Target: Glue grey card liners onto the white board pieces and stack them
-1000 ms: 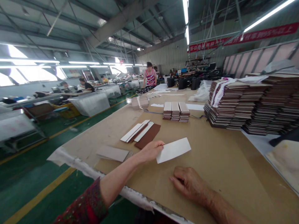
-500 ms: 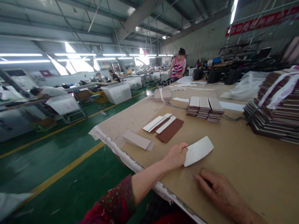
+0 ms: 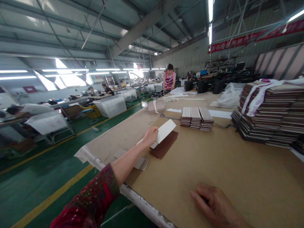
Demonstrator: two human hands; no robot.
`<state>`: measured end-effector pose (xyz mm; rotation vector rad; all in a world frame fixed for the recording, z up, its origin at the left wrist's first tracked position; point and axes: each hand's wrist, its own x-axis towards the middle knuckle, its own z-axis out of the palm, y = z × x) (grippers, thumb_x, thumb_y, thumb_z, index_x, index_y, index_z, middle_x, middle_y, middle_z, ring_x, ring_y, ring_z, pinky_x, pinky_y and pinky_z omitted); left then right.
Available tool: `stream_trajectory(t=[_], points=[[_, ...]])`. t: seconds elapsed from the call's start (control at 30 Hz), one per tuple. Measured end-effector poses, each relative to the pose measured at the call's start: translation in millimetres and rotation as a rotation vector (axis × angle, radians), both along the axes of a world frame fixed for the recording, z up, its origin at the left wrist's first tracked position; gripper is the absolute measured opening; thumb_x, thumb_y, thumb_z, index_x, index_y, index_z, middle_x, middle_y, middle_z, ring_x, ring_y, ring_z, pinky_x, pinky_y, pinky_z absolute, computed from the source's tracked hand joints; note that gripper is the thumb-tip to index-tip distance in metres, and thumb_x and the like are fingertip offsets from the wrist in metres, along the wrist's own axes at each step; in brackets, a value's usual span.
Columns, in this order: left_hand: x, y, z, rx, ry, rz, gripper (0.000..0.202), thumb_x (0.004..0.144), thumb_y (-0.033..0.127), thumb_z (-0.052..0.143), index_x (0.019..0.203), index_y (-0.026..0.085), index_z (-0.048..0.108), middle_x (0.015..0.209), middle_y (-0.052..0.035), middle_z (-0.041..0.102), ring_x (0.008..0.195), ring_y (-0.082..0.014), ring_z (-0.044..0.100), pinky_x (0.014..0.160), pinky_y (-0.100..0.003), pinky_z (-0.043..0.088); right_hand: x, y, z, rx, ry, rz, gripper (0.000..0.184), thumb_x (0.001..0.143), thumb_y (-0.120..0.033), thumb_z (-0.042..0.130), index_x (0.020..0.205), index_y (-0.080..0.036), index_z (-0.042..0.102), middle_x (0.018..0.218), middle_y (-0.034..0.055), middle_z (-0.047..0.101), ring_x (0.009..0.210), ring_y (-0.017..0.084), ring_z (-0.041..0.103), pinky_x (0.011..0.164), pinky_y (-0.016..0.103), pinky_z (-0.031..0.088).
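Note:
My left hand [image 3: 150, 136] reaches across the table and grips one end of a flat white rectangular piece [image 3: 166, 130]. The piece is tilted over a reddish-brown sheet [image 3: 165, 146] that lies on the table. White strips beside the sheet are mostly covered by my left hand and this piece. Under my left forearm, partly hidden, is a small fanned pile of pale grey-pink strips [image 3: 141, 163]. Nearer the front, my right hand [image 3: 212, 202] rests on the table with its fingers loosely curled in; nothing shows in it.
Neat stacks of pale-topped strips [image 3: 195, 114] stand ahead. A tall pile of brown and white panels [image 3: 273, 114] tied with white cloth is at right. A bundle [image 3: 156, 107] lies at the far left. Across the table [image 3: 190, 164], a person [image 3: 169, 79] in a striped apron stands.
My left hand has carried the white piece forward and left, from the near table to over the brown sheet. My right hand stays curled on the table. The view has shifted slightly.

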<state>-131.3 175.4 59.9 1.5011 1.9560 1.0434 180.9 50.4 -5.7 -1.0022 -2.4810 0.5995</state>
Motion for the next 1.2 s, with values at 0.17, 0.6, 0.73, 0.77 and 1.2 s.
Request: stream_trajectory(t=[0.17, 0.6, 0.73, 0.77, 1.2], points=[[-22.6, 18.6, -15.2, -0.171, 0.256, 0.013, 0.031, 0.096, 0.037, 0.059, 0.117, 0.015, 0.061, 0.114, -0.0077, 0.064, 0.097, -0.0205, 0.065, 0.084, -0.041, 0.056, 0.4, 1.3, -3.8, -0.016, -0.018, 0.017, 0.037, 0.1, -0.036, 0.035, 0.065, -0.021, 0.033, 0.065, 0.002, 0.053, 0.06, 0.013, 0.051, 0.057, 0.026, 0.032], [-40.4, 25.8, -23.4, -0.242, 0.768, 0.041, 0.039, 0.094, 0.036, 0.061, 0.129, 0.018, 0.055, 0.137, -0.011, 0.052, 0.121, -0.0282, 0.054, 0.1, -0.052, 0.047, 0.3, 2.0, -3.0, 0.029, -0.029, 0.026, 0.035, 0.099, -0.031, 0.036, 0.066, -0.021, 0.033, 0.065, 0.0022, 0.054, 0.061, 0.013, 0.051, 0.057, 0.026, 0.031], [-48.7, 33.1, -27.9, -0.343, 0.749, -0.031, 0.039, 0.094, 0.037, 0.062, 0.127, 0.017, 0.056, 0.131, -0.0109, 0.056, 0.115, -0.0266, 0.058, 0.096, -0.05, 0.051, -0.6, 2.7, -3.9, 0.042, -0.015, 0.021, 0.033, 0.098, -0.03, 0.036, 0.066, -0.021, 0.033, 0.065, 0.0026, 0.055, 0.061, 0.014, 0.051, 0.058, 0.027, 0.032], [-51.2, 34.5, -28.3, -0.364, 0.738, -0.054, 0.039, 0.094, 0.037, 0.061, 0.127, 0.017, 0.056, 0.13, -0.0107, 0.057, 0.113, -0.0259, 0.059, 0.094, -0.049, 0.052, -0.7, 2.6, -3.1, 0.04, -0.014, 0.023, 0.034, 0.098, -0.03, 0.035, 0.066, -0.021, 0.033, 0.066, 0.0026, 0.055, 0.061, 0.014, 0.051, 0.058, 0.027, 0.032], [-59.7, 30.3, -9.9, -0.362, 0.591, -0.169, 0.033, 0.095, 0.036, 0.061, 0.122, 0.017, 0.059, 0.122, -0.009, 0.061, 0.104, -0.0225, 0.063, 0.087, -0.043, 0.056, -0.8, 2.7, -1.4, -0.026, -0.019, 0.008, 0.035, 0.099, -0.034, 0.035, 0.066, -0.021, 0.033, 0.067, 0.0017, 0.054, 0.063, 0.014, 0.05, 0.06, 0.027, 0.032]])
